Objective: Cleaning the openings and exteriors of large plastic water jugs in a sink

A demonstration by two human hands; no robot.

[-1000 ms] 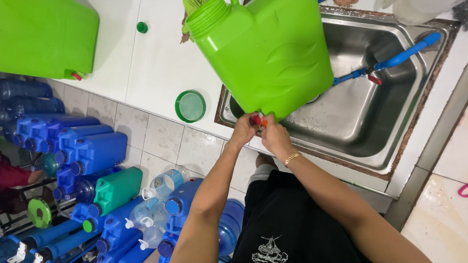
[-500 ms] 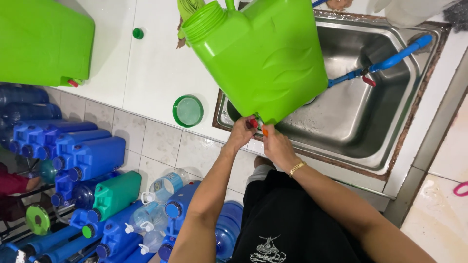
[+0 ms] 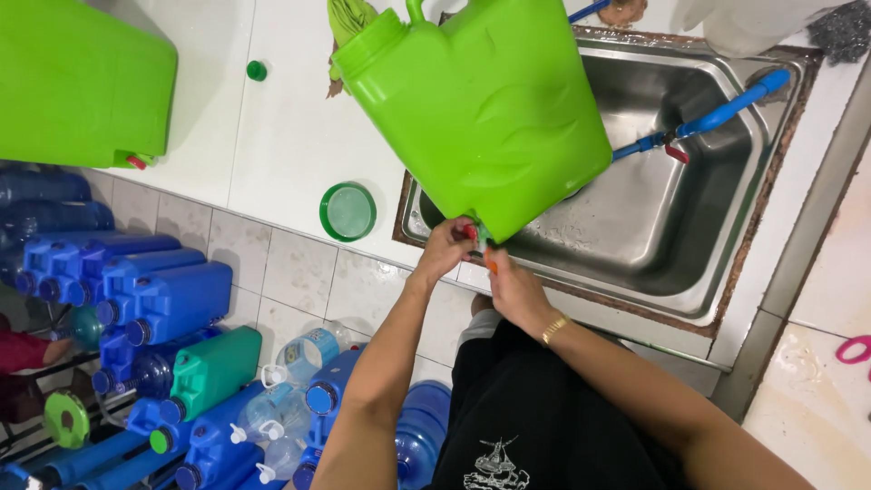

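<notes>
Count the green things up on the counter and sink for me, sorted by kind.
Big green jerrycans: 2, one at the sink with both hands at its tap, one at the left
Round green lid: 1
Small green cap: 1
Total: 4

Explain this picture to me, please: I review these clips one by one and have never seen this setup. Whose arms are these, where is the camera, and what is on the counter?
There is no machine here. The camera sits on a person's head and looks straight down, so the two bare arms coming up from the bottom are that person's own. Both hands work at the lower corner of a big green jerrycan propped on the edge of a steel sink. The left hand touches a small red tap there; the right hand, with a gold bracelet at the wrist, is pressed close beside it. What exactly each finger grips is too small to tell. On the white counter lie a round green lid, a small green cap and a second green jerrycan. Blue containers are stacked below.
</notes>
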